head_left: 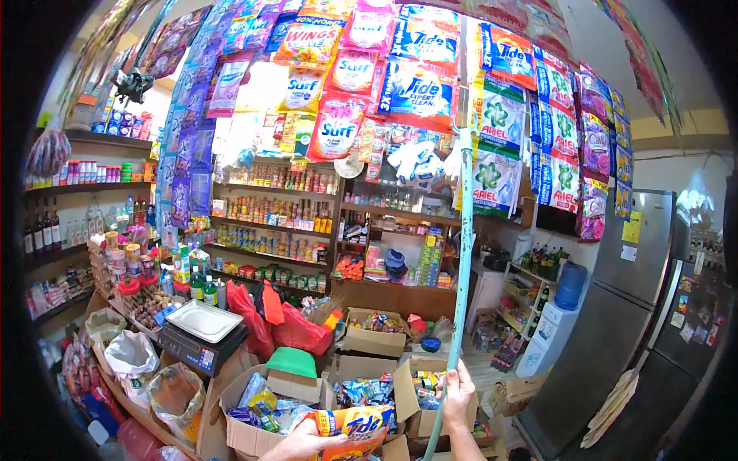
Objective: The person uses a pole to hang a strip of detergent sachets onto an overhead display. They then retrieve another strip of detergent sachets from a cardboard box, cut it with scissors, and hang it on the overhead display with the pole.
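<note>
My left hand is closed on an orange Tide detergent pack at the bottom of the view. My right hand is wrapped round a long pale-blue pole, which stands nearly upright. The pole's upper end reaches up among the hanging sachets, between a strip of Tide packs and green-and-white Ariel packs. Whether its tip touches them I cannot tell. Pink Surf packs hang left of the Tide strip.
Open cardboard boxes of small packets stand below my hands. A weighing scale with a metal tray sits on the left counter beside sacks. Stocked shelves line the back; a water dispenser and dark refrigerator stand right.
</note>
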The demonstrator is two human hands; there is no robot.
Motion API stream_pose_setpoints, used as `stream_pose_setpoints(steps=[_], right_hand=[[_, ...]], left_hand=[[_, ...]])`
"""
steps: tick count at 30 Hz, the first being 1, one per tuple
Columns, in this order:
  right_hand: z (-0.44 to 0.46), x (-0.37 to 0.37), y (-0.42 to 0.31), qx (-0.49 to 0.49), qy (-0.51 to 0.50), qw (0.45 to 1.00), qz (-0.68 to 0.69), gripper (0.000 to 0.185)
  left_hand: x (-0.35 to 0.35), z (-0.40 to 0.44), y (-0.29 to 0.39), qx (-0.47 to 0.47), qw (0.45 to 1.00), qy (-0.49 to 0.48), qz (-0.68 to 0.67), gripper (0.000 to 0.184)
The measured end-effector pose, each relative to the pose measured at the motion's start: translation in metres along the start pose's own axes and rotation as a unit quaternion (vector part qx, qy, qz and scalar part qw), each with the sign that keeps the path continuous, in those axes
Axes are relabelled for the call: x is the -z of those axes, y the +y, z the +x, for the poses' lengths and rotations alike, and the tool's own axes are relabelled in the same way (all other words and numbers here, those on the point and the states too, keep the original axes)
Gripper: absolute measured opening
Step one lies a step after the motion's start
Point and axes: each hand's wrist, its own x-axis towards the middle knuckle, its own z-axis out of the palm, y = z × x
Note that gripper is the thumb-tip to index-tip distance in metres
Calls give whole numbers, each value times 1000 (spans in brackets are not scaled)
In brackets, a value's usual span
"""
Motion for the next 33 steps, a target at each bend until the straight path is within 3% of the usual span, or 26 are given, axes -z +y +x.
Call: stream_pose_setpoints(steps=[4,7,11,14,18,20,29,32,33], right_hand=[[11,2,1,-15,-48,998,39,38],[24,7,4,-112,-178,943,259,45],[57,-2,-5,-112,-240,934,238,54],[95,-24,-33,-63,-230,959,156,53],[139,-56,-79,-20,-197,962,187,29],[163,-62,-101,-4,-236,944,232,29],[191,-95,-161,64,-217,959,168,27],[203,-102,-176,75,-205,960,173,25],[208,-105,-188,72,-205,961,168,26]], left_hand=[[-7,-1,4,-7,1000,2,-25,40],[-3,8,-7,-69,998,-6,10,46],[-8,12,-10,-87,996,8,-8,44],[-6,15,-10,-79,997,7,21,41],[-6,14,-5,-75,996,21,39,38],[-5,14,-5,-95,995,20,27,38],[11,5,-7,-107,994,23,-4,34],[2,-18,29,-26,988,89,125,31],[10,-4,4,-71,996,44,-3,28]])
